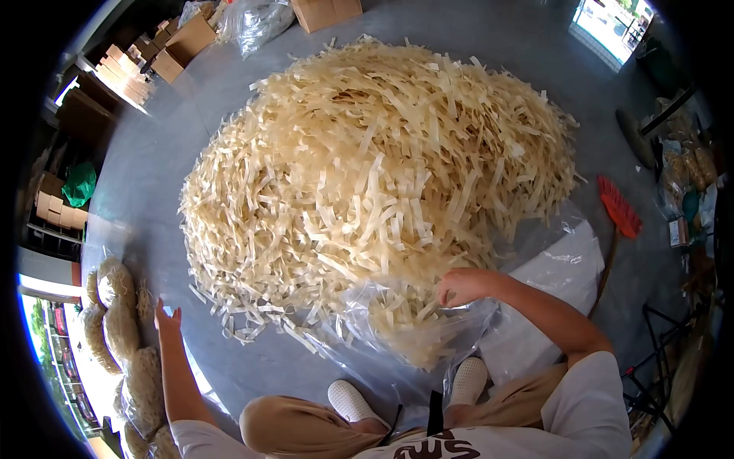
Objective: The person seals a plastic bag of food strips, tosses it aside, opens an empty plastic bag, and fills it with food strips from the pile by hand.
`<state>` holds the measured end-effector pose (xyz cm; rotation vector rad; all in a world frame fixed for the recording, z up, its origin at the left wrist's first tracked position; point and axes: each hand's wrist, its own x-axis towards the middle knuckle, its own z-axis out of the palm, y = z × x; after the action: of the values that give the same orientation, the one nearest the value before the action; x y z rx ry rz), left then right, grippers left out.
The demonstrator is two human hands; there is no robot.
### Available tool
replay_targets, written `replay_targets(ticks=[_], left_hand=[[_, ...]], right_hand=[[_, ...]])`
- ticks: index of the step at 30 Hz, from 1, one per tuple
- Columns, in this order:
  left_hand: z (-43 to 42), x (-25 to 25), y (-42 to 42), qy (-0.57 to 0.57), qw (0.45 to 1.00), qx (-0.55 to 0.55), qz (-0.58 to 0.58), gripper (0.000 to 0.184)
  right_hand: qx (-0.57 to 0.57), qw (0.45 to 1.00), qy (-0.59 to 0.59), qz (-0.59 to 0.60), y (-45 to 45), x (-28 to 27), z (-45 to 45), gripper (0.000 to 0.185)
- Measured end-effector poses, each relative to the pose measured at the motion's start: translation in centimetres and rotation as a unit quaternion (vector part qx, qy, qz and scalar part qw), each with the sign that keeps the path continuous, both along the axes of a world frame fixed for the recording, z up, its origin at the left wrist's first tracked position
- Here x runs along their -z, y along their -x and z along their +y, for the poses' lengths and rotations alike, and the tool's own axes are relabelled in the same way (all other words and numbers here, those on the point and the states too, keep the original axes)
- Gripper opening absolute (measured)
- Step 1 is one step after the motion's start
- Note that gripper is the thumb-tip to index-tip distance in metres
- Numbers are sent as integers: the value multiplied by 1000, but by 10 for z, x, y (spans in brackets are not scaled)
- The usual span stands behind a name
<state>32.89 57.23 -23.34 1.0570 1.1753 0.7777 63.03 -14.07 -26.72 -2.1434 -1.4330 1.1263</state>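
Note:
A large heap of cream-coloured flat strips (pixel 367 153) lies on the floor in front of me. At its near edge a clear plastic bag (pixel 478 325) is spread between my feet, with a bunch of strips in its mouth. My right hand (pixel 462 287) is closed at the heap's near edge, just above the bag. What its fingers grip, if anything, is hidden. Out to the far left, my left hand (pixel 167 315) is held away from the heap with its fingers apart and nothing in it. It is nearest to several filled clear bags (pixel 121 329).
White plastic sheeting (pixel 554 264) lies on the right, beside a red broom (pixel 619 206). Cardboard boxes (pixel 189 40) and a bulging clear bag (pixel 256 23) stand at the back left. A black metal frame (pixel 657 359) is at the right edge.

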Motion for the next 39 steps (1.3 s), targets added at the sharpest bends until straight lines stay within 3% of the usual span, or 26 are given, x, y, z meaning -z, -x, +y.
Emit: replay_targets(ticks=[2,4,5,6,7,9,10,11,12,13,14,15,16,17,18,22,24,25,27,29,31,33,34,37,39], left_hand=[[-37,19,-37,40,998,-18,50,66],[-88,30,-79,108,984,145,7,63],[-128,25,-101,112,962,249,9,58],[-162,21,-131,89,930,344,94,65],[-180,29,-153,131,897,410,99,77],[-221,45,-196,87,822,530,188,91],[-245,48,-215,57,803,550,220,105],[-274,46,-231,0,800,548,246,121],[-277,88,-246,-129,786,559,231,127],[-312,70,-255,-99,795,565,198,131],[-323,93,-263,-87,790,565,222,131],[-348,95,-267,-28,790,596,142,135],[-364,112,-278,-118,763,609,179,136],[-380,130,-288,-207,731,612,218,137],[-395,127,-291,-227,734,614,183,134],[-436,90,-291,-260,721,617,178,127],[-448,89,-288,-236,707,658,103,120],[-451,100,-286,-234,707,660,101,120],[-464,119,-286,-136,777,614,28,110],[-475,82,-287,-131,760,637,0,99],[-484,61,-283,-187,736,642,106,90],[-492,47,-281,-215,737,634,92,83],[-497,27,-284,-212,739,636,74,80],[-503,-2,-285,-226,739,633,30,75],[-508,-16,-281,-248,737,629,-2,75]], right_hand=[[-5,999,-46,-4,-9,-5,2,15],[238,964,-47,109,-31,-27,6,19],[322,941,-83,69,-44,-18,-1,32],[402,907,-120,26,-56,-4,-10,45],[405,906,-117,22,-65,10,-18,45],[547,783,-236,-180,-77,31,-35,59],[552,779,-235,-183,-77,32,-44,59],[561,793,-201,-131,-77,32,-54,69],[566,797,-184,-105,-74,38,-60,74],[571,800,-167,-81,-72,44,-66,79],[619,758,-203,21,-67,63,-67,81],[639,734,-217,74,-66,69,-65,81],[658,705,-231,125,-65,75,-63,82],[616,717,-241,220,-65,74,-48,84],[568,720,-247,313,-63,72,-34,86],[601,715,-220,279,-51,57,16,84],[515,710,-278,392,-49,43,25,83],[517,710,-276,390,-46,39,33,83],[561,679,-251,401,-39,31,47,79],[575,656,-266,410,-36,20,51,75],[585,632,-276,427,-34,15,52,72],[561,628,-280,461,-38,13,49,63],[592,626,-287,419,-38,7,53,51],[567,596,-334,461,-33,-21,44,42],[566,615,-342,430,-31,-36,44,37]])
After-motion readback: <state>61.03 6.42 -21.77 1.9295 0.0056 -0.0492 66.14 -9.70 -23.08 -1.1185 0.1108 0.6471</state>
